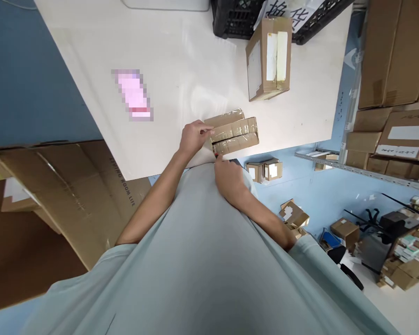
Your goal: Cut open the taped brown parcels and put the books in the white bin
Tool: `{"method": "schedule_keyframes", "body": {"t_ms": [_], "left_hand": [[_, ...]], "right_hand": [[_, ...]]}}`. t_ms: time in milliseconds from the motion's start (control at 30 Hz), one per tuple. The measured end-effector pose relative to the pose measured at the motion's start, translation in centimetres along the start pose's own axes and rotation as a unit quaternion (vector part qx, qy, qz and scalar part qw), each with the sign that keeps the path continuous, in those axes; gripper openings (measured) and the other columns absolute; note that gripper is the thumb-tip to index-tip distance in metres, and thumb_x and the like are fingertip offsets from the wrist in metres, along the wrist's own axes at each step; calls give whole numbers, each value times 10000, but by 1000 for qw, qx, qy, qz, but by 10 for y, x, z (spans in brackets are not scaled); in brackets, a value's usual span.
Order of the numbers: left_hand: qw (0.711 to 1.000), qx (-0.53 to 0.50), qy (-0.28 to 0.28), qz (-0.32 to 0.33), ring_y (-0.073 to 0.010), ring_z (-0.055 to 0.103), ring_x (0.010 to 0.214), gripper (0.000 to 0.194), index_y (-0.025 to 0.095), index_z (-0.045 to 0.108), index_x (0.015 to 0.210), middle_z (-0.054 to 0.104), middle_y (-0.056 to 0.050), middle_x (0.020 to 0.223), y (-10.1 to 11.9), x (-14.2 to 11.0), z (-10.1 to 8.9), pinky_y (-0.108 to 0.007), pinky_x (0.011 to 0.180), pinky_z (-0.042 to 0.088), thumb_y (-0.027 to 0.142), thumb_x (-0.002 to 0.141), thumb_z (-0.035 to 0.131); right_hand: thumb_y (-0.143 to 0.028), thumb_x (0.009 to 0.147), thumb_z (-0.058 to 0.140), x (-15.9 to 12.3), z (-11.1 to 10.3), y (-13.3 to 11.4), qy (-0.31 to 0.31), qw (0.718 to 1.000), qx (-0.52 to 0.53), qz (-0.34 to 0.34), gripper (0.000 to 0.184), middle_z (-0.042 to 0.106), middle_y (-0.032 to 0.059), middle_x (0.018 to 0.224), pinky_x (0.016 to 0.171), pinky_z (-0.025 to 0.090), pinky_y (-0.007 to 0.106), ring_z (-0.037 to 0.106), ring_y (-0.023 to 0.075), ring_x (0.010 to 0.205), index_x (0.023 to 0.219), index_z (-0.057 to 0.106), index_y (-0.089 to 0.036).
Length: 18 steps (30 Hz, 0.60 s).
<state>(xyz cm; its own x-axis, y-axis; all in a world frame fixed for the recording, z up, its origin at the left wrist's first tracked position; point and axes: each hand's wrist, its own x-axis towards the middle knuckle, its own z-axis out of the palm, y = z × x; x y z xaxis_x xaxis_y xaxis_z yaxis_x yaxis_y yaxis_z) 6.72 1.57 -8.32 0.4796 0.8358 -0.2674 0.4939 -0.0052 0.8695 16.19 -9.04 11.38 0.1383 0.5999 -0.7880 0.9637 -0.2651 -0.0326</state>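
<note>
A small cardboard box (234, 130) with clear tape along its flaps sits at the near edge of the white table. Two of its top flaps meet along a dark, slightly parted seam. My left hand (194, 137) is at the box's left end, thumb and fingers pinched on its edge. Curled into a fist, my right hand (229, 179) is at the near left corner of the box. A tiny red and dark bit shows at its fingertips; what it grips is mostly hidden.
A taller taped cardboard box (284, 60) with white labels stands farther back, against a black plastic crate (235, 21). A blurred pink item (134, 95) lies on the table (167, 60). Big cartons (91, 186) flank the left side; shelves with boxes (405, 135) are at right.
</note>
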Motion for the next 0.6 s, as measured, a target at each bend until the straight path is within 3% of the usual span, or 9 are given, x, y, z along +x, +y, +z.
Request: {"method": "schedule_keyframes", "body": {"t_ms": [100, 200, 300, 400, 500, 600], "left_hand": [[1000, 14, 11, -4, -212, 733, 888, 198, 245, 915, 1119, 846, -58, 1090, 4, -3, 1, -357, 885, 589, 270, 980, 776], [999, 38, 23, -21, -220, 743, 918, 257, 234, 883, 1218, 829, -78, 1189, 14, -12, 3, -378, 937, 603, 305, 1032, 721], [997, 53, 40, -50, -225, 766, 955, 338, 213, 820, 1338, 785, -102, 1331, 27, -25, 8, -403, 1010, 611, 337, 1048, 698], [991, 60, 70, -98, -229, 781, 966, 457, 200, 744, 1457, 742, -129, 1442, 38, -38, 17, -408, 1016, 623, 377, 1036, 719], [982, 53, 93, -157, -251, 791, 984, 496, 184, 742, 1455, 738, -154, 1492, 43, -47, 25, -405, 988, 631, 439, 1029, 727], [974, 35, 99, -201, -277, 799, 1014, 486, 160, 765, 1415, 750, -170, 1502, 42, -51, 32, -423, 1022, 619, 462, 1038, 702]], "right_hand": [[-117, 1129, 504, -24, -6, 38, 36, 999, -2, 8, 584, 857, 184, 1119, 825, 634, 342, 848, 301, 1007, 1712, 531, -132], [-289, 1211, 389, -17, -2, 105, 136, 987, 20, 88, 553, 832, 155, 1127, 809, 603, 346, 821, 293, 930, 1752, 475, -209], [-284, 1209, 302, 31, 22, 179, 228, 958, 46, 165, 603, 755, 212, 1303, 809, 578, 349, 793, 296, 981, 1793, 378, -156], [-167, 1144, 278, 95, 54, 236, 238, 953, 82, 167, 656, 693, 248, 1362, 899, 582, 384, 759, 326, 1126, 1790, 358, -85], [-55, 1024, 306, 142, 78, 268, 232, 956, 119, 135, 757, 659, 272, 1368, 1046, 551, 447, 711, 342, 1206, 1778, 360, -41], [-49, 986, 345, 165, 86, 280, 233, 956, 142, 106, 769, 610, 317, 1466, 1147, 502, 511, 662, 369, 1298, 1752, 403, -27]]}}
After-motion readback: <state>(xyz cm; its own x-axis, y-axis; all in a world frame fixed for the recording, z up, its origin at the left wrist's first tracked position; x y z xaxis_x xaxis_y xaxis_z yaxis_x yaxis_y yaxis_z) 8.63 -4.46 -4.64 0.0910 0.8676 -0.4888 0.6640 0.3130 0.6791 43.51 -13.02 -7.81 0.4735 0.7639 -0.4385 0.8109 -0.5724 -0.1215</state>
